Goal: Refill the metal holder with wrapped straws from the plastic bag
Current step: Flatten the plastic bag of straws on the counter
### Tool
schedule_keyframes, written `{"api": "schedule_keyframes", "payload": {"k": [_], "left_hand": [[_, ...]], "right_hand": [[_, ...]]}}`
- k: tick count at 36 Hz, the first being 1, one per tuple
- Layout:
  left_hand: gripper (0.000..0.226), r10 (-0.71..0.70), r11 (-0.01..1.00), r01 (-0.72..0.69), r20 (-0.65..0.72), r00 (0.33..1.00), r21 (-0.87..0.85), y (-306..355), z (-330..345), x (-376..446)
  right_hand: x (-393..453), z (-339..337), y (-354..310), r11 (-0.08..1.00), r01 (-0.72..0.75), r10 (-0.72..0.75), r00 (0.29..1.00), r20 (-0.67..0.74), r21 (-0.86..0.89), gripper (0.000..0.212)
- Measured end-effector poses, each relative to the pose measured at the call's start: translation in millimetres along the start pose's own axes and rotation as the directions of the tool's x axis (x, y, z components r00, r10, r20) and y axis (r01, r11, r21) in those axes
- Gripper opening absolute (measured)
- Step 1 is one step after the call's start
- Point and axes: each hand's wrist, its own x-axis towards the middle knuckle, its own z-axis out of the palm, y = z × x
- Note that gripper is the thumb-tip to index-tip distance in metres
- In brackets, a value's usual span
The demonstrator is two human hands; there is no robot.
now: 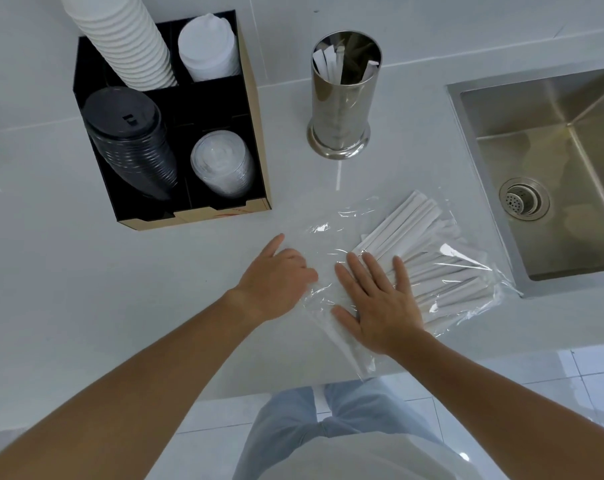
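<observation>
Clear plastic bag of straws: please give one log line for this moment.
clear plastic bag flat on counter | right hand pressing | left hand at edge

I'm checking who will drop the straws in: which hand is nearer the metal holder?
Left, narrowly. The left hand is at the plastic bag's left edge, below and slightly left of the metal holder. The right hand lies flat on the bag, lower down.

Left hand curled, right hand flat, fingers spread.
</observation>
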Motion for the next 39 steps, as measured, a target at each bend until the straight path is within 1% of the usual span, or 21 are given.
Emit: {"api": "schedule_keyframes", "payload": {"k": [4, 9, 12, 14, 17, 20, 22, 25, 30, 35, 36, 39], "left_hand": [[0.029, 0.008, 1.0, -0.008, 0.076, 0.997, -0.001, 0.1, -2.3, -0.3], [0.028, -0.018, 0.996, 0.024, 0.074, 0.997, -0.085, -3.2, -2.1, -6.0], [0.028, 0.009, 0.998, -0.004, 0.065, 0.998, -0.07, -6.3, 1.6, -8.9], [0.03, 0.024, 0.996, -0.018, 0.058, 0.998, -0.091, -10.3, 5.1, -14.3], [0.029, 0.046, 0.99, -0.039, 0.049, 0.998, -0.135, -16.6, 9.3, -24.1], [0.028, 0.025, 0.988, -0.017, 0.05, 0.998, -0.155, -18.0, 9.7, -29.3], [0.028, 0.014, 0.99, -0.007, 0.044, 0.999, -0.143, -15.0, 8.1, -28.7], [0.033, 0.026, 0.996, -0.02, 0.072, 0.997, -0.086, -4.3, 6.3, -24.0], [0.033, 0.081, 0.994, -0.079, 0.024, 0.996, -0.074, 17.6, 5.8, -14.3], [0.028, 0.08, 0.985, -0.079, -0.002, 0.997, -0.154, 8.1, 6.8, -20.5], [0.028, 0.099, 0.979, -0.101, -0.021, 0.995, -0.178, 4.7, 6.0, -24.5], [0.021, 0.133, 0.958, -0.163, -0.138, 0.982, -0.236, -5.6, 3.4, -39.3]], "right_hand": [[0.9, -0.2, 1.1, 1.0, 0.004, -0.004, 1.0, 0.012, 0.005, 0.073], [-2.6, -5.0, 4.2, 0.999, 0.043, -0.043, 0.999, -0.008, 0.022, 0.072], [-6.9, -8.1, 15.9, 0.992, 0.127, -0.126, 0.991, -0.055, 0.027, 0.063], [-10.6, -8.6, 28.7, 0.987, 0.161, -0.161, 0.984, -0.076, -0.005, 0.056], [-14.3, -7.9, 40.7, 0.984, 0.169, -0.174, 0.977, -0.123, -0.048, 0.052], [-13.8, -6.0, 40.3, 0.985, 0.166, -0.172, 0.974, -0.145, -0.051, 0.052], [-13.0, -4.2, 39.0, 0.986, 0.161, -0.166, 0.975, -0.149, -0.048, 0.052], [-12.2, -2.7, 38.1, 0.988, 0.148, -0.154, 0.975, -0.158, -0.046, 0.051], [-9.9, -3.1, 33.7, 0.994, 0.108, -0.11, 0.987, -0.119, -0.027, 0.052], [-9.7, -2.1, 32.5, 0.996, 0.085, -0.086, 0.992, -0.097, -0.022, 0.052], [-9.4, -2.0, 32.2, 0.997, 0.076, -0.078, 0.992, -0.096, -0.02, 0.052], [-8.3, -1.8, 29.9, 0.999, 0.053, -0.053, 0.993, -0.103, -0.007, 0.051]]}}
